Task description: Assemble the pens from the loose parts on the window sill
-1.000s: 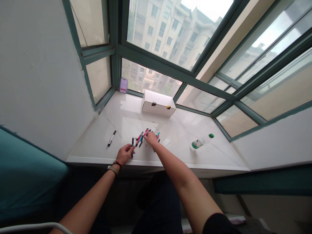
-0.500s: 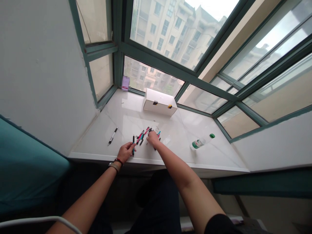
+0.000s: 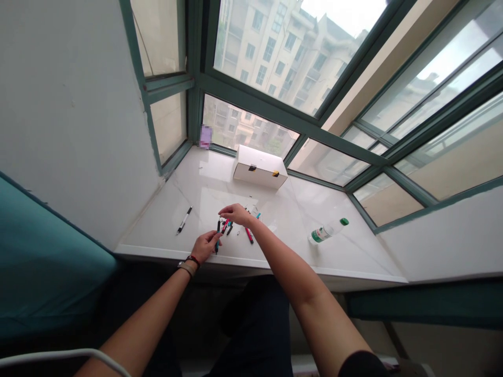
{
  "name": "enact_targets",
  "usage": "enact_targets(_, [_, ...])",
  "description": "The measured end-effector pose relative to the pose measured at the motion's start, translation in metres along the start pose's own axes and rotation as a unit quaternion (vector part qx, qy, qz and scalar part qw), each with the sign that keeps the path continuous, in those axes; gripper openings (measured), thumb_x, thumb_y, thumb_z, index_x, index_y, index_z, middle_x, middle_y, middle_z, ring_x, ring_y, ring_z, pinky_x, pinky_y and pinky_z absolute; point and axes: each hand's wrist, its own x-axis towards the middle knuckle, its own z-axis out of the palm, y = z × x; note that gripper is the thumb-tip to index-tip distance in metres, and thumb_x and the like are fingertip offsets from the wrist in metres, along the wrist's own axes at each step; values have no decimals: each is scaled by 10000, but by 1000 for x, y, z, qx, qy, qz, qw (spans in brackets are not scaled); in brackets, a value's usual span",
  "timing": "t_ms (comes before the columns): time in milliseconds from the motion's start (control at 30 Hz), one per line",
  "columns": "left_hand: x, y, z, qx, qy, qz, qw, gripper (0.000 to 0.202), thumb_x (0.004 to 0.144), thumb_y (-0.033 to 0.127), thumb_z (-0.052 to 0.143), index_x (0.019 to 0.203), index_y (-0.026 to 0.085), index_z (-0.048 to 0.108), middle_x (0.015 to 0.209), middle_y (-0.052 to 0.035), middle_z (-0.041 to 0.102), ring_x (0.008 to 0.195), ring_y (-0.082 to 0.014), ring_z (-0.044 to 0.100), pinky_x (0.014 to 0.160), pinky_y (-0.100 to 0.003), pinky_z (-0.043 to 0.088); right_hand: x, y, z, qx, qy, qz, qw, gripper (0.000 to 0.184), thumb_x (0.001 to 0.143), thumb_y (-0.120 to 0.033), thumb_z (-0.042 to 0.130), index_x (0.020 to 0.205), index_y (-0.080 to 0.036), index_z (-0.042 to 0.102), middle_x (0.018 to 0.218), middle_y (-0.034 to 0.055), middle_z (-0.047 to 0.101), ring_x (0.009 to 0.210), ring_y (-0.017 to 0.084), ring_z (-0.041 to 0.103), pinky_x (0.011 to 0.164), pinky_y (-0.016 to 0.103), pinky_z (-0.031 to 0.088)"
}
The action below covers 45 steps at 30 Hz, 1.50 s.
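Note:
My left hand [image 3: 203, 247] is closed around a dark and blue pen [image 3: 218, 227], which it holds upright near the counter's front edge. Just above the pen's top end, the fingertips of my right hand [image 3: 237, 213] are pinched together. Whatever is between those fingertips is too small to make out. Beneath and beside my right hand lie loose pen parts in red, black and blue, among them a red piece [image 3: 249, 235] and a short black piece [image 3: 230, 230]. My right hand and forearm hide part of this pile.
A black-and-white pen [image 3: 184, 220] lies apart at the left of the white counter [image 3: 283, 251]. A white box [image 3: 259, 166] with tape tabs stands by the window. On the right is a clear bottle [image 3: 325, 232] with a green cap. A purple blurred item [image 3: 205, 136] sits in the far corner.
My right hand has moved left from the pile of parts to the top of the pen, uncovering the red piece. My left hand still holds the pen in about the same place.

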Motion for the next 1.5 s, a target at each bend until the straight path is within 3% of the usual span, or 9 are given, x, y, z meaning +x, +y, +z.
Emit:
enact_targets(567, [-3,2,3,47,-17,22,999,389,807,552,524,820,196,680,640,-6,658,442,-98,495,448,-212,406,16,3,-15,-86,-141,43,985,195,708,-227,724,893,-173,755,779,23,718,675,105,611,568,156,449])
enact_targets(833, [-5,5,2,91,-13,53,994,376,818,512,500,680,201,659,586,3,622,484,-103,489,499,-213,396,19,-2,-17,-229,-131,-33,964,141,707,-212,723,840,-194,765,784,11,727,670,118,607,591,185,404])
enact_targets(1200, [-4,5,1,123,-19,73,990,385,823,497,489,628,204,644,559,9,594,512,-115,477,541,-225,377,11,-5,-15,-297,-118,-7,947,81,705,-272,745,724,-197,723,704,19,695,708,156,609,636,213,399])
enact_targets(1367, [-4,2,1,129,-19,85,988,368,840,459,486,627,203,644,564,17,594,527,-109,489,558,-220,383,9,-2,-3,-327,-102,-14,939,227,792,-370,673,668,-180,681,723,65,687,767,207,627,692,256,418])
enact_targets(1500, [-4,3,1,123,-23,81,989,365,841,463,490,649,198,650,574,13,602,518,-106,477,541,-220,377,9,-2,1,-351,-95,-7,931,367,811,-467,630,590,-176,661,629,84,662,749,223,629,685,270,415])
